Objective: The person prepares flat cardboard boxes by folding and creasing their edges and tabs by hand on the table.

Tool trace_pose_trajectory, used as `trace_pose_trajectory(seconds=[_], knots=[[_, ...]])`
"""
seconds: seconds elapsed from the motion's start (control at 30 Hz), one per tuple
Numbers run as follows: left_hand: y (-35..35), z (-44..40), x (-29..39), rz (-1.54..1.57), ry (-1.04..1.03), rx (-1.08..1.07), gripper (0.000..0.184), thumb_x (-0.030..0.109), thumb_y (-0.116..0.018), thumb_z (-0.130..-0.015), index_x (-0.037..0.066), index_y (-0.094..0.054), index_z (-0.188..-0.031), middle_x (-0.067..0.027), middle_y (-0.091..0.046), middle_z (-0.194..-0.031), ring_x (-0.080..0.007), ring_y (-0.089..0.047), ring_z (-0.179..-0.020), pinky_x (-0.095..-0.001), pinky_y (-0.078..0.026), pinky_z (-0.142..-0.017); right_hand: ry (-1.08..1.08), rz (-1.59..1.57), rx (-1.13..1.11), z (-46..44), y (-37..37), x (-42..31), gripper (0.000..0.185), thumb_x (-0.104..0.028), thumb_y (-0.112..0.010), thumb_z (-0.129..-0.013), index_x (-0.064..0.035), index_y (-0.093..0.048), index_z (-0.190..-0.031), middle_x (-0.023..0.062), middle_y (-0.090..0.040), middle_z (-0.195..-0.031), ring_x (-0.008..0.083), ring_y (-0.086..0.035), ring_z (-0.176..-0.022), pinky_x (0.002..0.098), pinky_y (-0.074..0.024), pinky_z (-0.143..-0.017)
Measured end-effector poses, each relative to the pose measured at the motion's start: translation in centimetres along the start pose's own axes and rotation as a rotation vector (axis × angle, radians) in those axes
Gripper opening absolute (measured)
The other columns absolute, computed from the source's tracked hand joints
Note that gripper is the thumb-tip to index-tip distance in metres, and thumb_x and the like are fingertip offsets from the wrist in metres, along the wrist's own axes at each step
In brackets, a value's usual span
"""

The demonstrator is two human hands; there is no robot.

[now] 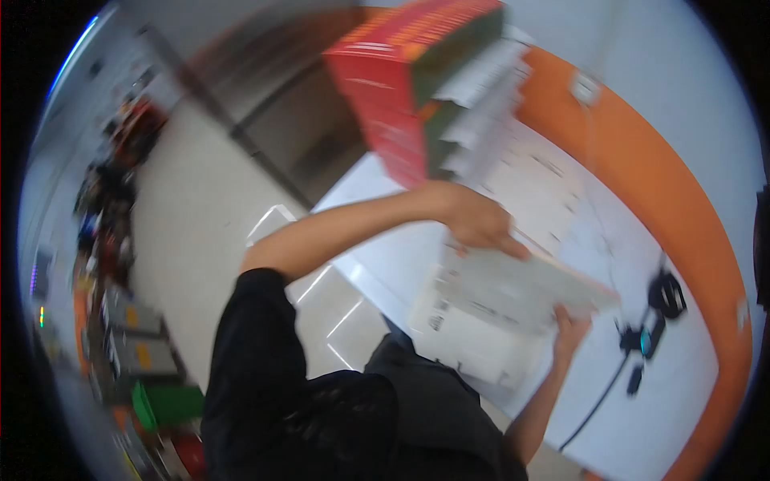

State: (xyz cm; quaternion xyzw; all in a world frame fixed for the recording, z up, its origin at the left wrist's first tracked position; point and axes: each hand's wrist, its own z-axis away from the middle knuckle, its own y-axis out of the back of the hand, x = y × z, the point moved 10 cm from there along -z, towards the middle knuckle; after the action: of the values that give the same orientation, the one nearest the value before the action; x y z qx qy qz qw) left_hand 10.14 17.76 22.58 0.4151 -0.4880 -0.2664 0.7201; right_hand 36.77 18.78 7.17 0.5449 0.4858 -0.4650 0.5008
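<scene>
A flattened cardboard sheet with a grey panel is tilted over the white table. My left hand is closed on its upper left edge, fingers bent over the board. At the right end, my right hand grips the lower edge with the thumb on the grey face. Below it lies a pale printed panel with dark marks; I cannot tell whether the two are joined. Motion blurs the picture.
A tall stack of red boxes stands at the table's far left corner, white flaps showing. Pale flat sheets lie beside it. Black cabled devices rest on the right of the table. A green bin is on the left.
</scene>
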Motion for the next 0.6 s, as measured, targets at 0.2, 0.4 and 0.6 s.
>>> trace_pose_trajectory(seconds=[0.2, 0.4, 0.6], knots=[[6.3, 1.3, -0.1, 0.044, 0.402, 0.458, 0.056, 0.05, -0.058, -0.098, -0.005, -0.068, -0.093, -0.029, -0.063, -0.076, -0.0461, -0.062, -0.076, -0.0502, -0.048, -0.07, -0.011, -0.06, 0.097, -0.6, -1.1, -5.3, 0.032, -0.01, -0.083, -0.081, 0.0021, -0.064, -0.105, 0.0065, -0.07, -0.094, 0.0127, -0.064, -0.078, 0.0269, -0.0519, -0.068], [5.6, 3.2, 5.1, -0.072, 0.51, 0.469, 0.042, 0.037, -0.078, -0.082, -0.003, -0.068, -0.09, -0.0209, -0.067, -0.078, -0.0414, -0.064, -0.075, -0.0473, -0.05, -0.068, 0.047, -0.181, -0.077, 1.2, -1.8, -7.5, 0.036, -0.003, -0.083, -0.078, 0.0009, -0.062, -0.107, 0.0096, -0.069, -0.097, 0.0158, -0.065, -0.084, 0.0294, -0.0518, -0.072], [-0.1, 2.6, 5.2, -0.105, 0.524, 0.433, 0.025, 0.021, -0.083, -0.077, -0.001, -0.072, -0.084, -0.0133, -0.068, -0.076, -0.0341, -0.066, -0.069, -0.0408, -0.051, -0.065, 0.282, -0.275, -0.065, 5.1, -1.9, -2.6, 0.037, 0.001, -0.084, -0.073, -0.0012, -0.059, -0.099, 0.009, -0.064, -0.095, 0.0151, -0.06, -0.088, 0.0305, -0.0497, -0.077]])
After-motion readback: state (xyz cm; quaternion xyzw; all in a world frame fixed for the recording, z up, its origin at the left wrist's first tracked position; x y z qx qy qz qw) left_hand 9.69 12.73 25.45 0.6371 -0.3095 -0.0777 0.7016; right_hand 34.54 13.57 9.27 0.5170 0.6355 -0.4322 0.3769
